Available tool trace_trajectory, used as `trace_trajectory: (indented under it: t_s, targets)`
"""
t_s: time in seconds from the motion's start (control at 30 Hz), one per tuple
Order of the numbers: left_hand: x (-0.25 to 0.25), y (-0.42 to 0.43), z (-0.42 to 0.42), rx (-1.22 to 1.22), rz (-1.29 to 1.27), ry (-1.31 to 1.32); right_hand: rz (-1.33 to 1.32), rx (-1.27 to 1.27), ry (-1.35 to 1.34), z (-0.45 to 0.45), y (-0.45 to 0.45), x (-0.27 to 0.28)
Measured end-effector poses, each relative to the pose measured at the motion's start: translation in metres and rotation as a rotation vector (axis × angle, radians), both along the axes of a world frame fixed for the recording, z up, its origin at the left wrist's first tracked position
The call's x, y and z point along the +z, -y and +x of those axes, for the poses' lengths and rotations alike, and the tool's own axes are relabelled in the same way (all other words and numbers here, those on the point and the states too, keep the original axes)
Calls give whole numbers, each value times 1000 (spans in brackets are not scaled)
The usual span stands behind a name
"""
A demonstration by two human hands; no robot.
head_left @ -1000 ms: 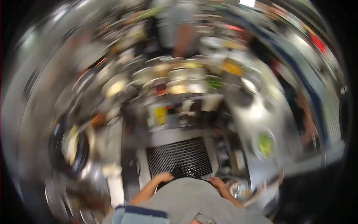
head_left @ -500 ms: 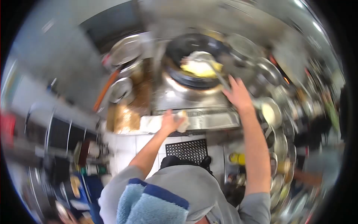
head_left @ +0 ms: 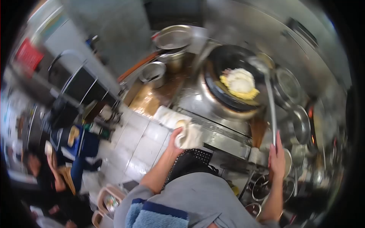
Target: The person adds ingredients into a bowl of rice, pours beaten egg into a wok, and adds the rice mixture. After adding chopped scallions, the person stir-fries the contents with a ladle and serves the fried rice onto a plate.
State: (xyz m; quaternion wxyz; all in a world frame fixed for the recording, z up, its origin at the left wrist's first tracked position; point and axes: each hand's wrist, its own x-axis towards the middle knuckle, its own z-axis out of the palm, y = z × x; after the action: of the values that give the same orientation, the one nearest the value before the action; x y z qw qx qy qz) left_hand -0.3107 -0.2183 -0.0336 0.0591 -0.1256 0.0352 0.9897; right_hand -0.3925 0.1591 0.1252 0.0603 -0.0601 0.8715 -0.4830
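Note:
My left hand (head_left: 175,143) is closed round a bunched white cloth (head_left: 192,136) at the front edge of the stove. In my right hand (head_left: 277,159) is the long metal handle of a ladle (head_left: 272,106), whose head lies at the right side of the black wok (head_left: 228,55). White rice on yellow egg (head_left: 239,84) sits in the wok, apart from the ladle. A second white cloth (head_left: 167,116) lies on the stove's edge, left of my left hand.
Left of the wok stand a strainer (head_left: 173,37) on a pot and a small metal pot (head_left: 153,72). A bamboo brush (head_left: 258,131) is by the wok's front right. Metal bowls (head_left: 300,121) are at the right. Another person (head_left: 57,178) is at the lower left.
The view has swung round to the stove. My left hand has picked up the cloth. The ladle has moved off the egg and rice to the wok's right side.

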Motion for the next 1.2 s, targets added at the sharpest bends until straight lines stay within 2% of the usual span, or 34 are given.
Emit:
trace_trajectory:
  t_s: [0.03, 0.07, 0.13, 0.17, 0.2, 0.27, 0.3, 0.33, 0.4, 0.43, 0.47, 0.5, 0.57, 0.63, 0.7, 0.73, 0.8, 0.83, 0.87, 0.97, 1.03, 1.07, 1.13, 1.2]
  targets:
    - [14, -12, -1, -47, 34, -154, 163, 108, -141, -16, -14, -14]
    - [17, -16, 2, -78, 107, -107, 320, 195, -299, -32, -28, -29]
    - [7, -27, -2, -174, 258, -68, 519, 268, -141, -63, -24, -8]
    - [-9, -29, -11, -238, 338, -82, 479, 190, 238, -64, 0, 33]
    - [-16, -28, -23, -300, 414, -98, 420, 141, 203, -63, 5, 37]
    - [6, -35, -43, -428, 326, -177, 304, 53, 139, -61, 13, 41]
    - [21, -40, -52, -468, 203, -207, 283, 21, -6, -65, 20, 21]
    - [35, -42, -62, -487, -39, -136, 269, -8, -150, -75, 28, -16]
    - [42, -38, -97, -558, 3, -153, 133, -31, 27, -79, 55, -30]
    - [46, -37, -115, -594, 27, -156, -4, -25, 341, -85, 69, -29]
    - [57, -39, -135, -544, -201, -47, 40, 78, 310, -88, 73, -28]
    - [67, -38, -155, -568, -300, -123, 70, 99, 305, -80, 77, -17]
    - [71, -38, -191, -629, -518, -22, 136, 145, 294, -59, 83, 33]
    - [60, -38, -216, -673, -778, -14, 318, 119, 236, -23, 73, 52]
    - [67, -54, -225, -652, -771, 91, 433, 125, 160, 1, 57, 58]
    - [73, -61, -227, -619, -764, 126, 423, 123, 235, -3, 58, 59]
    - [37, -75, -256, -531, -559, 142, 386, 91, 400, -6, 61, 48]
    - [23, -86, -261, -460, -497, 155, 378, 80, 361, -18, 67, 28]
    - [25, -97, -257, -423, -521, 242, 373, 79, 326, -29, 72, 10]
    - [50, -95, -208, -313, -508, 239, 399, 154, 257, -35, 80, 10]
    - [69, -76, -168, -375, -551, 174, 272, 241, 423, -22, 62, 71]
    - [71, -74, -167, -392, -538, 64, 263, 256, 444, -22, 48, 75]
    - [66, -79, -200, -339, -513, 154, 276, 272, 442, -27, 43, 64]
    - [35, -89, -221, -280, -541, 176, 336, 253, 339, -50, 48, 33]
